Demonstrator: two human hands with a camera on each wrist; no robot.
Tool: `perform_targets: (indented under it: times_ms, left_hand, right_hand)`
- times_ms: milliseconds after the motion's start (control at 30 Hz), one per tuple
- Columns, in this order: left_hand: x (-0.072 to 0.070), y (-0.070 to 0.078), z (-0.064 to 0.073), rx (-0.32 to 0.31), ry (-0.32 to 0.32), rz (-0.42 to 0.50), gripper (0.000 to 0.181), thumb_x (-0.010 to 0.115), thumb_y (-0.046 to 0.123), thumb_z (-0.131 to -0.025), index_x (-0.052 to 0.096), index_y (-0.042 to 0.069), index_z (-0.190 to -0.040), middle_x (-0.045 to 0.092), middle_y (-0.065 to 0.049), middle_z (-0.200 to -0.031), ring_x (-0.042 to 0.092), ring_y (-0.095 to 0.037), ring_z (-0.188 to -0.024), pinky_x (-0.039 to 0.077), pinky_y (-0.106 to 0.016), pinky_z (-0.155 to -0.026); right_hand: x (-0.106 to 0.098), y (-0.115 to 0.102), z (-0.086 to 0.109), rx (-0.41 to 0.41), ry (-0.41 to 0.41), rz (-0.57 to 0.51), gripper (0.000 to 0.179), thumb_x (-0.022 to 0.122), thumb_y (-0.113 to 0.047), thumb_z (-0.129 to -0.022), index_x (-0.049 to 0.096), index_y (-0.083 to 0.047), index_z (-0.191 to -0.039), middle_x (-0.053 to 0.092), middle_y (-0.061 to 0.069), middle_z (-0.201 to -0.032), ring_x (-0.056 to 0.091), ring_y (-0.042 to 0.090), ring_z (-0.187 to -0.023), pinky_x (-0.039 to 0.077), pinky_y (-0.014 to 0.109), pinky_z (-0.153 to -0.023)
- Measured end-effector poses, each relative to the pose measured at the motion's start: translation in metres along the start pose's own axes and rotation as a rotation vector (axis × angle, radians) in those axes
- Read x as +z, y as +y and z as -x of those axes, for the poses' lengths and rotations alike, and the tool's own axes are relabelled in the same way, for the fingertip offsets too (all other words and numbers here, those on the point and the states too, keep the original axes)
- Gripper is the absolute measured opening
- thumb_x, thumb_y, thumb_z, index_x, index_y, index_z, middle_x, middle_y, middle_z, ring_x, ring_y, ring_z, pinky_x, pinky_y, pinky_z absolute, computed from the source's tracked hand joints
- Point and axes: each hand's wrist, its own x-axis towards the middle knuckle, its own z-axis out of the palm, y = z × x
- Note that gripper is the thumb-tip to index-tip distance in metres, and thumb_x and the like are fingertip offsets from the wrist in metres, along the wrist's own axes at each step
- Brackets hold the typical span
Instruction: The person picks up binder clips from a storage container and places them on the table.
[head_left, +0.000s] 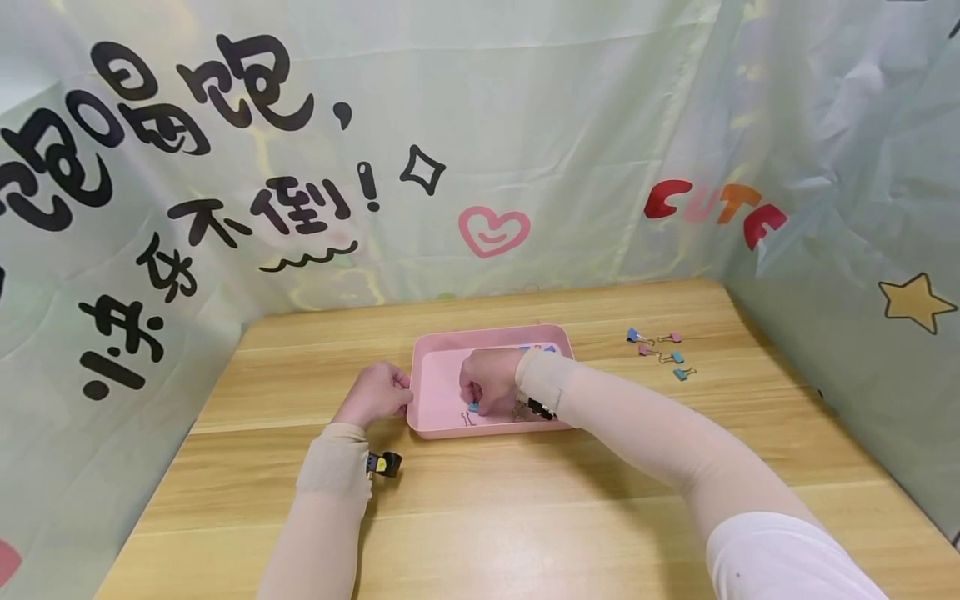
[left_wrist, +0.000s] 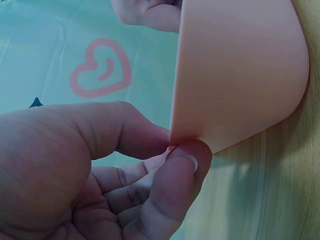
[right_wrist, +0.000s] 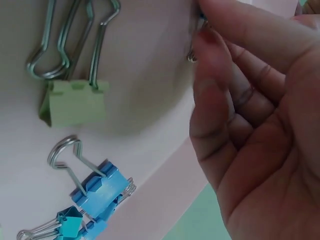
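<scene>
My left hand (head_left: 375, 393) pinches the left rim of a pink tray (head_left: 450, 432) between thumb and finger; the tray's outer wall (left_wrist: 240, 70) fills much of the left wrist view. My right hand (head_left: 489, 379) is inside the tray, low over its floor. Its thumb and index finger pinch a small blue binder clip (head_left: 473, 407), mostly hidden by the fingers in the right wrist view, where wire handles poke out. Also in the tray are a green binder clip (right_wrist: 77, 105), a larger blue binder clip (right_wrist: 102, 192) and a teal binder clip (right_wrist: 69, 225).
To the right of the tray, several loose binder clips lie on the wooden table (head_left: 480, 517), among them a dark blue clip (head_left: 633, 335), a pink clip (head_left: 672, 337) and a teal clip (head_left: 682, 374). A printed curtain (head_left: 585, 125) hangs behind the table and along its sides.
</scene>
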Motion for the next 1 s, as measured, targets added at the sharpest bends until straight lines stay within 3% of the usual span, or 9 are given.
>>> perform_targets:
  times_ms: [200, 433, 633, 800, 1000]
  left_hand:
    - [0.001, 0.000, 0.000, 0.007, 0.011, 0.013, 0.011, 0.061, -0.001, -0.077, 0.065, -0.002, -0.088, 0.064, -0.008, -0.073, 0.061, -0.016, -0.059, 0.052, -0.027, -0.057]
    - [0.002, -0.001, -0.001, 0.013, 0.011, 0.010, 0.012, 0.061, 0.000, -0.077, 0.064, -0.001, -0.088, 0.064, -0.008, -0.071, 0.061, -0.016, -0.058, 0.052, -0.027, -0.058]
    - [0.001, 0.000, 0.000, 0.016, 0.009, 0.007, 0.010, 0.061, 0.000, -0.079, 0.064, -0.001, -0.088, 0.064, -0.008, -0.071, 0.061, -0.016, -0.058, 0.052, -0.027, -0.057]
    - [0.001, 0.000, 0.000, 0.013, 0.012, 0.007, 0.010, 0.061, 0.000, -0.078, 0.064, -0.001, -0.088, 0.063, -0.008, -0.072, 0.060, -0.016, -0.059, 0.052, -0.027, -0.057]
    - [0.001, -0.001, 0.000, 0.005, 0.011, 0.003, 0.010, 0.061, 0.000, -0.078, 0.064, -0.001, -0.088, 0.063, -0.008, -0.070, 0.060, -0.016, -0.059, 0.051, -0.027, -0.056]
  right_hand:
    - [0.000, -0.004, -0.001, 0.022, 0.029, -0.001, 0.011, 0.079, -0.024, -0.078, 0.069, -0.019, -0.077, 0.061, -0.012, -0.071, 0.054, 0.004, -0.067, 0.046, 0.018, -0.066]
    - [0.003, 0.002, 0.002, 0.081, 0.150, -0.081, 0.009, 0.068, -0.025, -0.081, 0.065, -0.023, -0.073, 0.062, -0.011, -0.070, 0.055, 0.006, -0.064, 0.047, 0.023, -0.060]
    - [-0.002, 0.007, 0.005, 0.027, 0.194, -0.047, 0.008, 0.069, -0.023, -0.084, 0.066, -0.022, -0.076, 0.061, -0.012, -0.072, 0.055, 0.004, -0.065, 0.047, 0.020, -0.063]
    - [-0.010, 0.012, 0.015, 0.049, 0.194, -0.099, 0.012, 0.072, -0.031, -0.087, 0.068, -0.021, -0.080, 0.063, -0.011, -0.071, 0.055, 0.004, -0.064, 0.048, 0.022, -0.064]
    - [-0.021, 0.029, 0.034, 0.054, 0.271, -0.135, 0.014, 0.072, -0.031, -0.087, 0.068, -0.020, -0.080, 0.063, -0.011, -0.071, 0.053, 0.005, -0.061, 0.047, 0.024, -0.062]
